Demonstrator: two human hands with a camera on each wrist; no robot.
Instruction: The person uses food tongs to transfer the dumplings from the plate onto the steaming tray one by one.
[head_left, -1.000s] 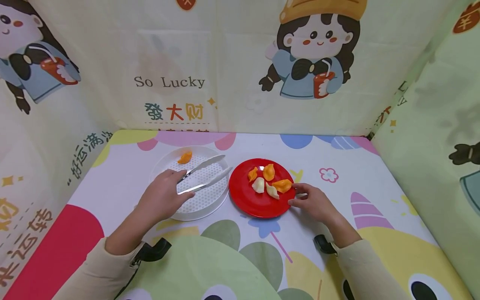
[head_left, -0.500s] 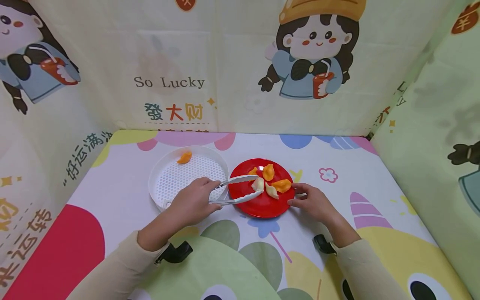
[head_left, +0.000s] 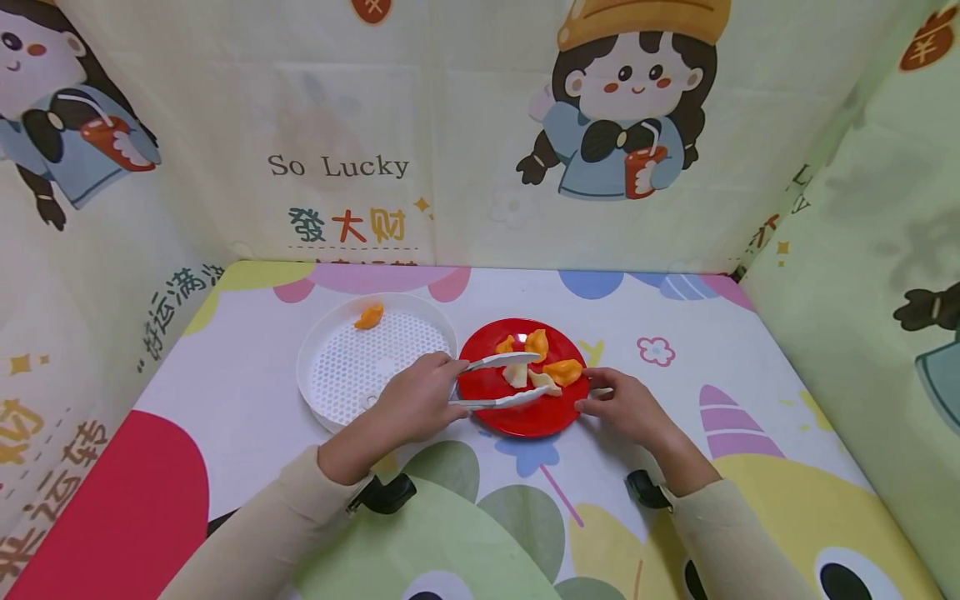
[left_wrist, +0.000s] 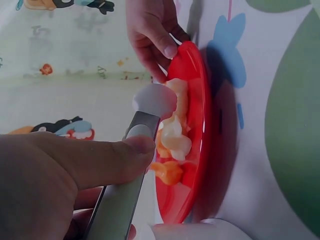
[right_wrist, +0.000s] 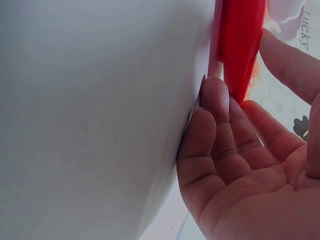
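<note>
My left hand point(head_left: 420, 396) grips a pair of metal tongs point(head_left: 504, 361) with pale tips, held spread over the red plate point(head_left: 517, 423). Between the tips, in the head view, lies a white dumpling point(head_left: 545, 382). Another white dumpling point(head_left: 515, 376) sits beside it, partly covered by the upper arm of the tongs. Orange dumplings point(head_left: 562, 372) share the plate. In the left wrist view the thumb presses along the tongs point(left_wrist: 116, 205). My right hand point(head_left: 626, 404) pinches the plate's right rim, thumb above and fingers point(right_wrist: 216, 97) low against its underside.
Left of the plate stands a round white tray point(head_left: 309, 375) with a perforated bottom, holding one orange dumpling point(head_left: 369, 316) near its far rim. Printed cloth walls point(head_left: 465, 217) enclose the back and sides of the patterned table point(head_left: 630, 500).
My left hand has carried the spread tongs rightward from over the white tray to over the red plate, reaching the second white dumpling. The right hand has stayed at the plate's rim.
</note>
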